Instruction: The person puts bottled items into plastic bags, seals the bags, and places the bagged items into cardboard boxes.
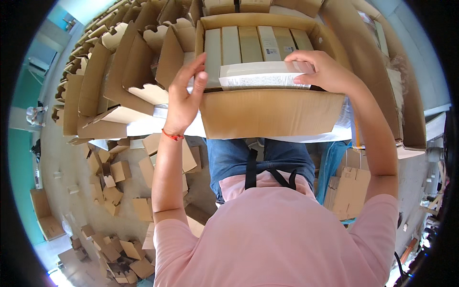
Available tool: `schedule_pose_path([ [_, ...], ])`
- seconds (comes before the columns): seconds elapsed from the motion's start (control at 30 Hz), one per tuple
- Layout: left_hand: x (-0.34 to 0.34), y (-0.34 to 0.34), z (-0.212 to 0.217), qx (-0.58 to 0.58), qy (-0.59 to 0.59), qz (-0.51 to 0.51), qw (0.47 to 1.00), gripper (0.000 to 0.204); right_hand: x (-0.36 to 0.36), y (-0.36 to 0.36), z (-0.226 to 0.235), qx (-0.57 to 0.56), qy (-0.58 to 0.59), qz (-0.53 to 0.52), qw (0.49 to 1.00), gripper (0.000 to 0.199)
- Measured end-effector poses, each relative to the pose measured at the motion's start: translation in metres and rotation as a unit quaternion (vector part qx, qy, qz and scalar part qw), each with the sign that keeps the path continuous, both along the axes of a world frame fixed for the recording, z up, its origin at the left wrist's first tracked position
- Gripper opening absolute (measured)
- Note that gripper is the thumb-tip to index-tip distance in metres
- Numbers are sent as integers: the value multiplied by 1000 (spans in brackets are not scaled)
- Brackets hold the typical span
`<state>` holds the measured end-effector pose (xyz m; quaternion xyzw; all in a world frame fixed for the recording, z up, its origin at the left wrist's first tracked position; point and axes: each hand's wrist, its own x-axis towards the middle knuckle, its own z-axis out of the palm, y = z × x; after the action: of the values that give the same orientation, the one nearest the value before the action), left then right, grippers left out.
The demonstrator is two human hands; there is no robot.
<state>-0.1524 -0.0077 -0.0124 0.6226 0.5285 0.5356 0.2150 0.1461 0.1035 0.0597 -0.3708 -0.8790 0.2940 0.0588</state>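
Observation:
In front of me an open cardboard carton holds a row of several narrow boxes standing side by side. Across their near ends lies a white box with small print along its side. My right hand grips the right end of that white box, thumb on the near side and fingers over the top. At the carton's left wall is my left hand, with fingers and thumb apart and nothing between them. A red string bracelet circles my left wrist.
Many open cardboard boxes stand in rows to the left of the carton. On the right a large long carton stands close by. Loose small boxes lie scattered on the floor, and flattened cardboard leans near my right side.

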Motion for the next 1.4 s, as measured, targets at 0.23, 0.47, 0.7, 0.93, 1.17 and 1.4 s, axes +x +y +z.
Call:
schedule_pose_path([
  [0.23,41,14,15,33,175,-87,980,29,29,10,-3,4,-25,9,1000,35],
  [0.47,61,23,20,-115,119,-120,979,35,48,1,-24,27,68,-25,997,32],
  [0.7,72,27,27,-75,162,-105,978,36,57,-30,-48,163,180,-83,967,33],
  [0.93,69,43,49,-169,157,-189,955,38,71,-52,-65,216,340,-257,879,29],
  [1.17,79,72,53,-223,202,-231,925,33,65,-47,-78,246,382,-310,835,25],
  [1.4,41,72,82,-194,126,-129,964,29,68,-46,-80,231,422,-308,821,26],
])
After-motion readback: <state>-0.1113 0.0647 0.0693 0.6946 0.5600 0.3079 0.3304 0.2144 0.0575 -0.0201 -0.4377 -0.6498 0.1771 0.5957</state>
